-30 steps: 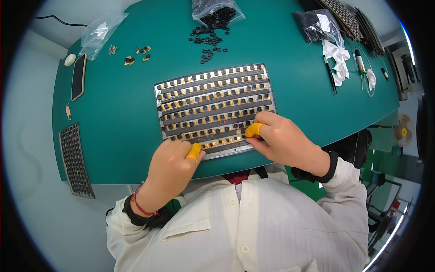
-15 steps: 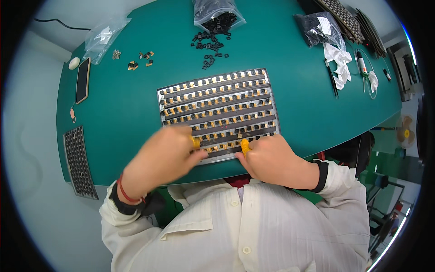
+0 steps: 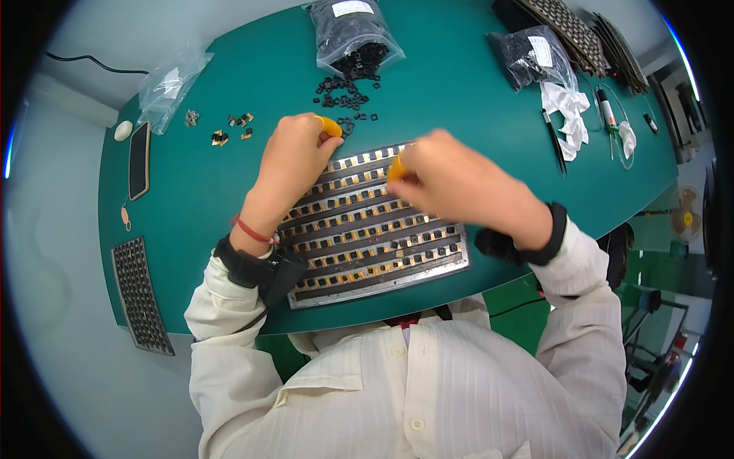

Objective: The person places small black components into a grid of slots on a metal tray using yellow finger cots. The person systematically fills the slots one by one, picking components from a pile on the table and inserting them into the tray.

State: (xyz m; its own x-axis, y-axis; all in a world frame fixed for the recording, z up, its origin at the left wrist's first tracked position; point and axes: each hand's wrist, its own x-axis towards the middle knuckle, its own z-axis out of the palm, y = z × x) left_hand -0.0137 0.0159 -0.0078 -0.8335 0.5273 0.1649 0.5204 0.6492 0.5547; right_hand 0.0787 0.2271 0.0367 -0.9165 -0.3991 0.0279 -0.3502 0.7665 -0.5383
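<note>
A metal tray (image 3: 375, 287) with dark strips and rows of small black square parts on copper-coloured pieces lies in front of me. My left hand (image 3: 294, 149), with a yellow finger cot, is at its far left corner, beside the loose black square parts (image 3: 344, 99). Its fingertips are closed together; whatever is between them is hidden. Over the tray's upper right part hovers my right hand (image 3: 443, 172), also with a yellow finger cot. Its fingers are curled into a pinch, somewhat blurred, and I cannot make out anything in them.
Beyond the loose parts lies an open plastic bag (image 3: 355, 34) of black parts. To the left are a phone (image 3: 139, 161), copper-coloured pieces (image 3: 220, 138) and another tray (image 3: 141, 294) at the table edge. At right are a second bag (image 3: 527, 57), tweezers (image 3: 554, 141), tissue (image 3: 569, 115) and stacked trays (image 3: 573, 30).
Both hands have moved away from the tray's near edge: the left to its far left corner by the loose parts, the right up over the tray. The whole view has shifted slightly.
</note>
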